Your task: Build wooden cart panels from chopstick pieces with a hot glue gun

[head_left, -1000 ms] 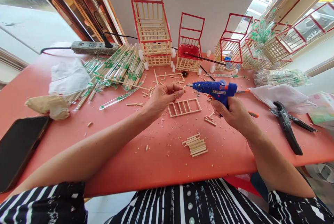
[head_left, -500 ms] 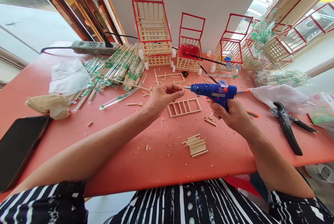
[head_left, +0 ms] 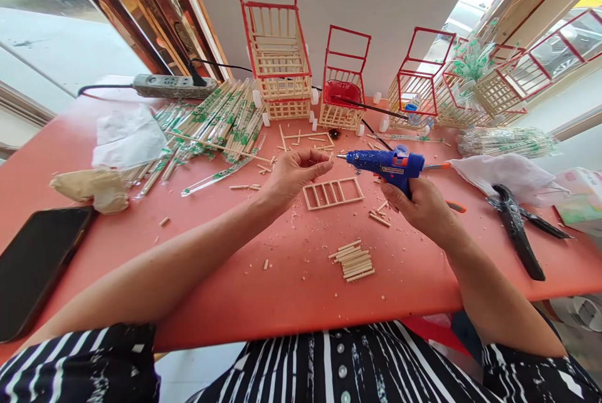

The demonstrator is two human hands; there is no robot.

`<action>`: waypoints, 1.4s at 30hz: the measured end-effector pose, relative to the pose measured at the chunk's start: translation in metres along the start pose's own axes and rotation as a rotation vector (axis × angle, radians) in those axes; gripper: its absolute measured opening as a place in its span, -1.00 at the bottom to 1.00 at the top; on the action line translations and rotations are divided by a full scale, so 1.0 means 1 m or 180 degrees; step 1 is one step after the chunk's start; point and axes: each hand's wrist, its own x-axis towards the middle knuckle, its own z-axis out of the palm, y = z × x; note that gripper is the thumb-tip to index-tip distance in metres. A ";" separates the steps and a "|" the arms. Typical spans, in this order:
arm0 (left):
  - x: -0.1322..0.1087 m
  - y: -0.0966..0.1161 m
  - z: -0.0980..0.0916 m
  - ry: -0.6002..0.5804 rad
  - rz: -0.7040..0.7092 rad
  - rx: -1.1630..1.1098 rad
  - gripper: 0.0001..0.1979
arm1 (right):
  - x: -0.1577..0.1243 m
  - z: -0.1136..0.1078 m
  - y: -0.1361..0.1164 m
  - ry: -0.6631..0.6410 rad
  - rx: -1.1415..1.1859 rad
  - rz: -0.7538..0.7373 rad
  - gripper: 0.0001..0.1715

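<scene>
My right hand is wrapped round the handle of a blue hot glue gun, whose nozzle points left. Just left of the nozzle, my left hand pinches a short wooden stick, mostly hidden by the fingertips. Under and between the hands a small ladder-like wooden frame lies flat, with several crossbars in its left part. Nearer to me rests a pile of short cut sticks. Behind the left hand lies an open frame of thin sticks, partly covered by the fingers.
Small stick-built carts with red edges stand along the wall. Wrapped chopsticks and a power strip lie at left, a phone in front. Black-handled cutters and a white cloth are at right.
The glue gun's nozzle has drawn slightly right, away from the left fingertips, and a stick end now shows there. The view has shifted slightly; the frame and the pile lie unchanged.
</scene>
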 end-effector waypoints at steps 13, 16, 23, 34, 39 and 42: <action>0.002 0.020 -0.003 -0.0150 -0.0346 -0.0723 -0.66 | -0.006 0.003 0.001 0.0099 0.0236 -0.0152 -0.56; 0.003 0.030 -0.004 -0.0147 -0.0449 -0.0904 -0.72 | -0.006 0.003 0.000 0.0168 0.0231 -0.0248 -0.59; 0.002 0.043 -0.005 -0.0111 -0.0587 -0.1279 -0.79 | -0.009 0.007 0.003 0.0228 0.0073 -0.0339 -0.63; -0.003 0.046 -0.001 -0.0276 -0.0687 -0.1400 -0.75 | -0.009 0.012 0.005 0.0399 -0.0066 -0.0512 -0.64; -0.003 0.047 -0.001 -0.0271 -0.0572 -0.1404 -0.75 | -0.010 0.011 0.004 0.0424 -0.0047 -0.0568 -0.67; -0.003 0.047 -0.002 -0.0188 -0.0547 -0.1332 -0.73 | -0.010 0.010 0.004 0.0402 -0.0083 -0.0539 -0.66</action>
